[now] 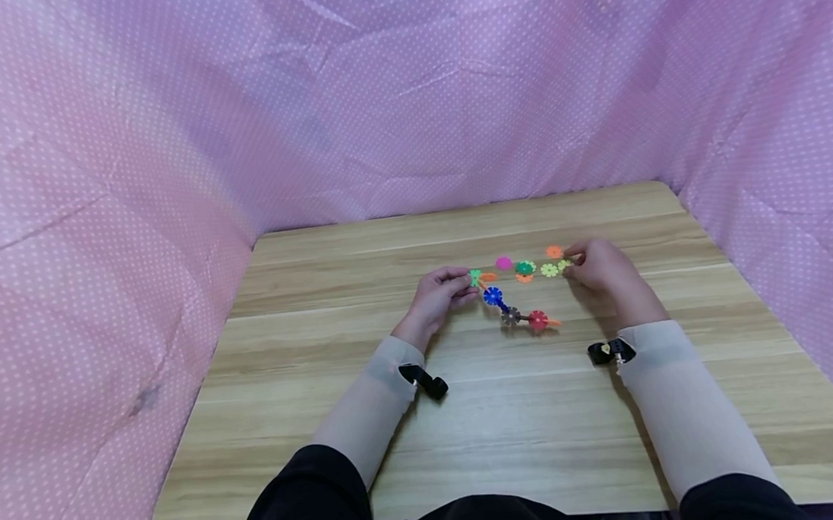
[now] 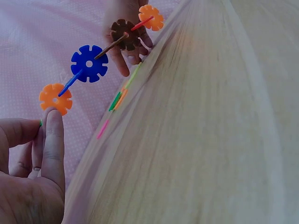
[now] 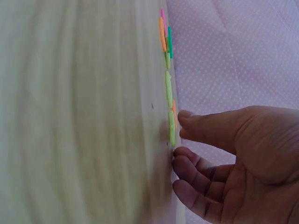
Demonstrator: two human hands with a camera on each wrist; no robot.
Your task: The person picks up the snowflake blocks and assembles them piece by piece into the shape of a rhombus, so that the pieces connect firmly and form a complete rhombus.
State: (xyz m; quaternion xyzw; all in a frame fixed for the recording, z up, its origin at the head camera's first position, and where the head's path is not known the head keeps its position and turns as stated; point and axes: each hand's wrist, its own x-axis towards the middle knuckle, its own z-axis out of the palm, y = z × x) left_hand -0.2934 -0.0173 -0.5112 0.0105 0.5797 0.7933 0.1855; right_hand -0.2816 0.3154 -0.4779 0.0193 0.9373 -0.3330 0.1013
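Where the head view looks down on the chain (image 1: pixel 504 306) of linked discs, the left hand (image 1: pixel 440 296) is at its left end, thumb and fingers pinching the light green end disc (image 1: pixel 475 277). Along the chain a blue disc (image 1: pixel 492 295), a dark disc (image 1: pixel 510 316) and a red disc (image 1: pixel 538 321) show their faces. Beyond the chain, loose discs lie on the worktop (image 1: pixel 521 410): a pink disc (image 1: pixel 503 263), a dark green disc (image 1: pixel 525 268), a few yellow-green discs (image 1: pixel 549 270) and some orange ones. The right hand (image 1: pixel 608 271) is past the chain's right end, fingertips by the outermost yellow-green disc.

From the left wrist, the chain is seen raised off the worktop and turned about: an orange disc nearest the left hand, then a second blue, a brown and another orange disc face the camera, while the red is edge-on. Only a sliver of the light green end disc shows between the pinching fingers. The right hand is partly hidden behind the chain.

At the right wrist, the chain is out of sight. The loose discs appear edge-on, and the right hand's thumb and fingers are bent, a narrow gap between them beside the nearest yellow-green disc; whether they touch it, I cannot tell.
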